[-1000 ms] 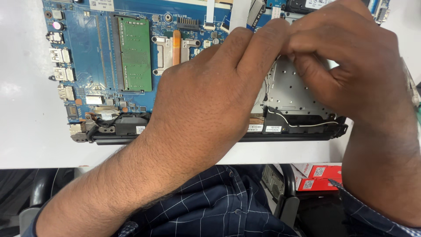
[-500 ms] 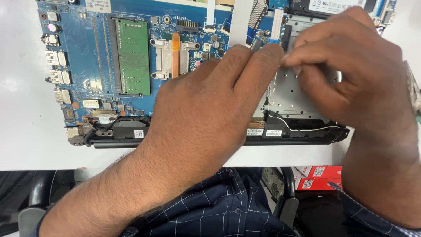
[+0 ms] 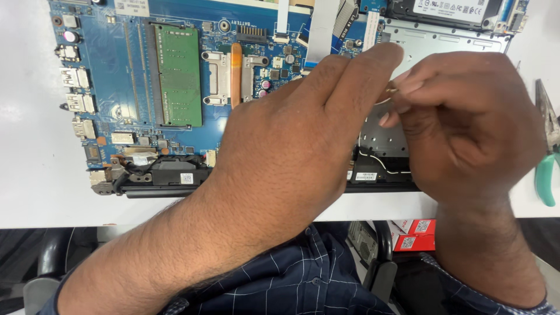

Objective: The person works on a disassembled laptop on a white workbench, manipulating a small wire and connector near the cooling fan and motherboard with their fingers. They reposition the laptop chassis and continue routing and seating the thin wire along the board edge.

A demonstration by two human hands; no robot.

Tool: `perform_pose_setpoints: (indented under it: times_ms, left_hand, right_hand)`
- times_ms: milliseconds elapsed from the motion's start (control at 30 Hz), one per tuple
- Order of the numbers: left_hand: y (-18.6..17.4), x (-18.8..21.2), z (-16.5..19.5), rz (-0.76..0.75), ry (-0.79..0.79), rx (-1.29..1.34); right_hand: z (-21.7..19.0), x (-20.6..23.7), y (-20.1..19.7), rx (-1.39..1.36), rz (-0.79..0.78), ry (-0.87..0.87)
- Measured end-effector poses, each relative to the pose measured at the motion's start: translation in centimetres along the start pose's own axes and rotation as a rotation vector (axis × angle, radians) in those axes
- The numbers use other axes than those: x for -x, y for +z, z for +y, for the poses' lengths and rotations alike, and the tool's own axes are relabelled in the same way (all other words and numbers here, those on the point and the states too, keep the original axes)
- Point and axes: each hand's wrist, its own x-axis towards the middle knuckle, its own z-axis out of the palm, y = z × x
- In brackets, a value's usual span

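Over the opened laptop (image 3: 175, 87) near the surface's (image 3: 29, 192) front edge, your 2 hands meet. Your left hand (image 3: 291, 151) and right hand (image 3: 466, 122) both pinch a thin wire (image 3: 389, 93), clenched to keep it steady above the metal tray (image 3: 443, 44).

Both hands' fingers (image 3: 373, 64) at a thin wire (image 3: 389, 93) over opened laptop (image 3: 116, 87)

— Which packages are seen?
— Two red boxes (image 3: 410, 226) with white code patches, lying below the table edge.
— And labels?
— White rectangular stickers: one on the drive (image 3: 446, 7) at top, one small at the laptop's front edge (image 3: 366, 175).
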Motion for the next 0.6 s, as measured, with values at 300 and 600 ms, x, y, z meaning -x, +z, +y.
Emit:
perform_pose_setpoints:
  times_ms: [300,600]
  left_hand:
    - [0.6,-0.5,0.5,-0.072,-0.102,0.101]
    - [1.1,-0.3,0.8,0.031,-0.025,-0.047]
  right_hand:
    - [-0.5,2.0,1.0,-0.262,0.12,0.261]
    - [-0.5,1.5,1.8,-0.119,0.101,0.303]
